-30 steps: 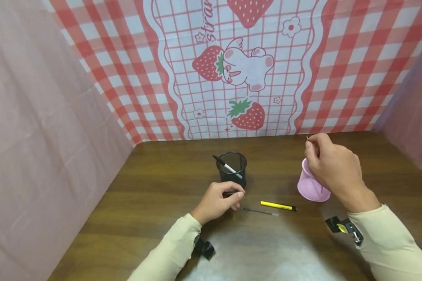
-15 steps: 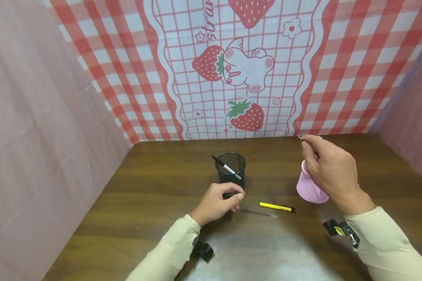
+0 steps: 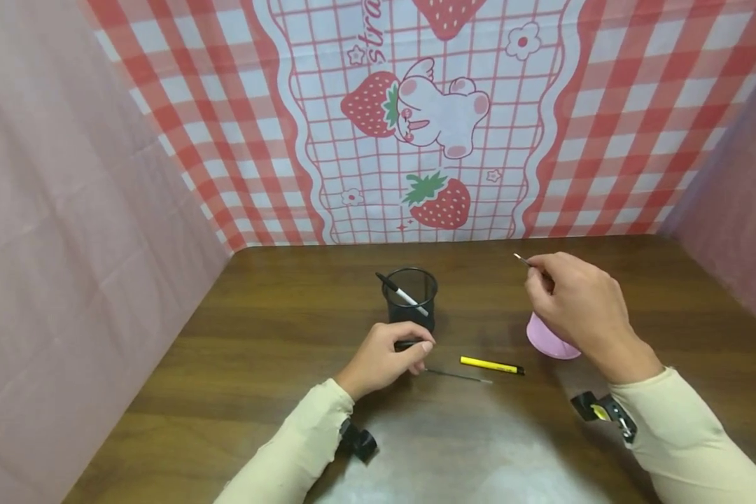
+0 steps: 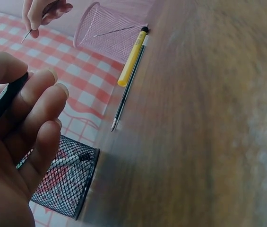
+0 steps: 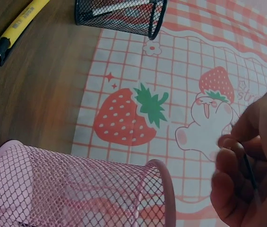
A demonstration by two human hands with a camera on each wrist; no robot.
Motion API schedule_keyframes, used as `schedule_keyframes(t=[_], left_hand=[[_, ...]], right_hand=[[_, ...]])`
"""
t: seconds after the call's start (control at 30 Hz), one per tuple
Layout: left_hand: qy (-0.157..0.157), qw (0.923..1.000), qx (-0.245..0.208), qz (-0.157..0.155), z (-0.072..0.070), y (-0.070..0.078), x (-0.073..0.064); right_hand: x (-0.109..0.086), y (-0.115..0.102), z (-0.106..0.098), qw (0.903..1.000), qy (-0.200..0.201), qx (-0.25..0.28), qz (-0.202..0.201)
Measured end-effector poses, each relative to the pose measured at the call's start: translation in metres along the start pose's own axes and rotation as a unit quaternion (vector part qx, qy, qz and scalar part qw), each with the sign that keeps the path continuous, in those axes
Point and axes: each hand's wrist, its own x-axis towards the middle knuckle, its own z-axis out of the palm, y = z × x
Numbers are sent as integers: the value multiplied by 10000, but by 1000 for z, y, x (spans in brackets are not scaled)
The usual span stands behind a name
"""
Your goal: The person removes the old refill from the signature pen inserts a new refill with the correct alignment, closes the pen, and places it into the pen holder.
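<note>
1. The right hand (image 3: 579, 301) has moved left and a little nearer the person since a second ago, its fingers clamped on a slim rod (image 3: 520, 259).
2. That rod's light tip now juts clear of the fingers (it barely peeked out before), pointing away to the left.
3. The hand now hides the rim of the pink mesh cup (image 3: 549, 341), part of which showed earlier; another thin stick (image 4: 119, 31) lies inside.
4. The left hand (image 3: 387, 357) has stayed put, thumb and finger pinched on a black piece (image 3: 406, 345), just in front of the black mesh cup (image 3: 409, 319).
5. Unchanged on the surface (image 3: 277, 329): a loose refill (image 3: 456, 376) and, just beside it, a yellow pen (image 3: 491, 365).
</note>
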Motion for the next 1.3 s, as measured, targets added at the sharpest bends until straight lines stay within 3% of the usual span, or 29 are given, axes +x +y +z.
schedule_keyframes(t=[0.1, 0.33, 0.63, 0.97, 1.3], left_hand=[[45, 10000, -37, 20, -1, -8, 0], [10, 10000, 63, -40, -1, -4, 0], [-3, 10000, -62, -29, -4, 27, -3], [54, 10000, 5, -23, -4, 26, -5], [95, 10000, 11, 29, -3, 25, -4]], right_hand=[[2, -2, -1, 9996, -274, 1, -74], [-1, -5, -2, 9979, -527, -70, -356], [-2, -7, 1, 9928, -867, 341, -757], [-7, -12, 12, 9735, -1577, 967, -1344], [-8, -14, 13, 9675, -1850, 984, -1415]])
